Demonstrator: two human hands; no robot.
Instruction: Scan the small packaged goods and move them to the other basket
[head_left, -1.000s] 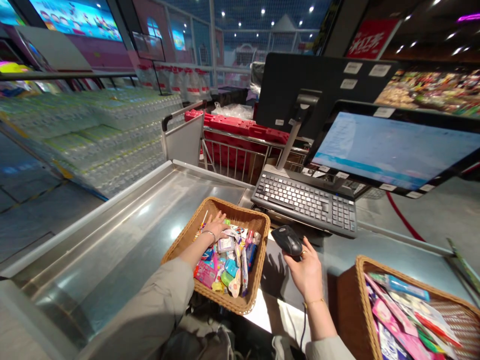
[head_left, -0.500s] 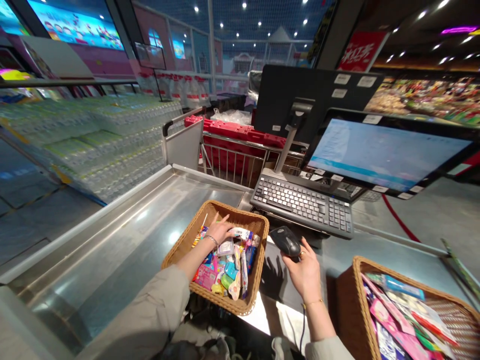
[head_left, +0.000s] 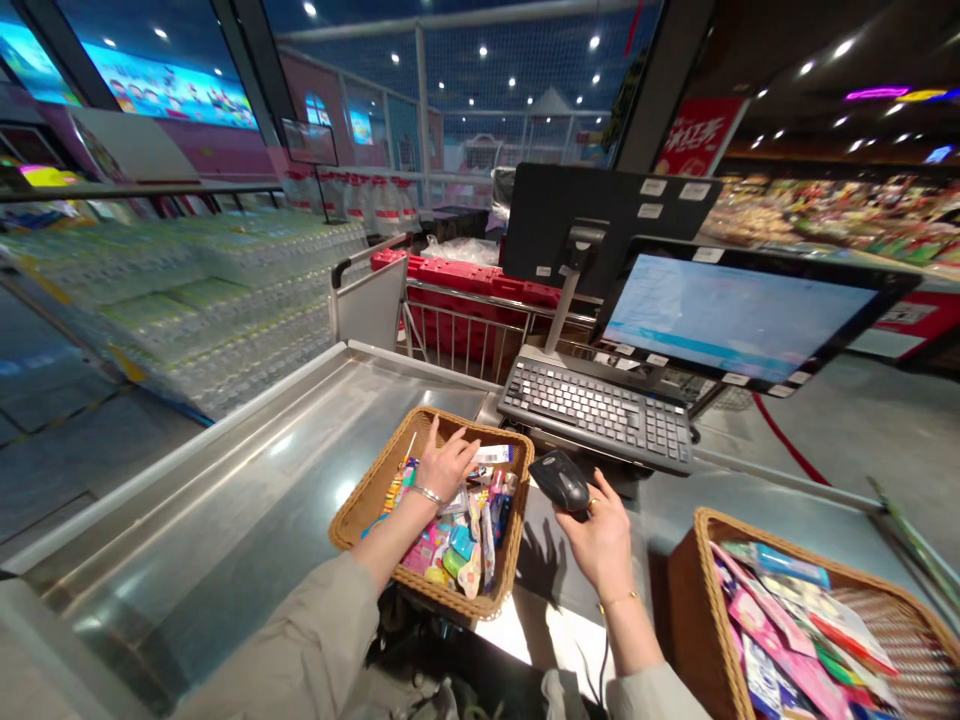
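"While the left hand (head_left: 448,468) is over the basket (head_left: 519,525), where is the packet (head_left: 495,455)?"

"At its fingertips, above the far right part of the basket. It is white with a purple end, and a barcode faces up."

"Is that hand open or closed?"

"Closed on the packet by the look of it, though the thumb is hidden and a couple of fingers stand out straight."

"What lies underneath?"

"A jumble of small, bright goods, most too crowded to tell apart."

"And the right hand (head_left: 604,535)?"

"Wrapped around the black scanner (head_left: 561,482), just outside the basket's right rim, its head towards the packet but apart from it."

"What is around them?"

"Beyond the scanner sits a keyboard (head_left: 600,410), with a lit screen (head_left: 739,310) behind it. Off to the right, the other basket (head_left: 709,560) holds more packaged goods. Bare metal surface (head_left: 247,520) stretches left."

"Farther out?"

"A cart (head_left: 367,305) stands past the surface's far edge, and stacked bottles (head_left: 225,290) fill the left side."
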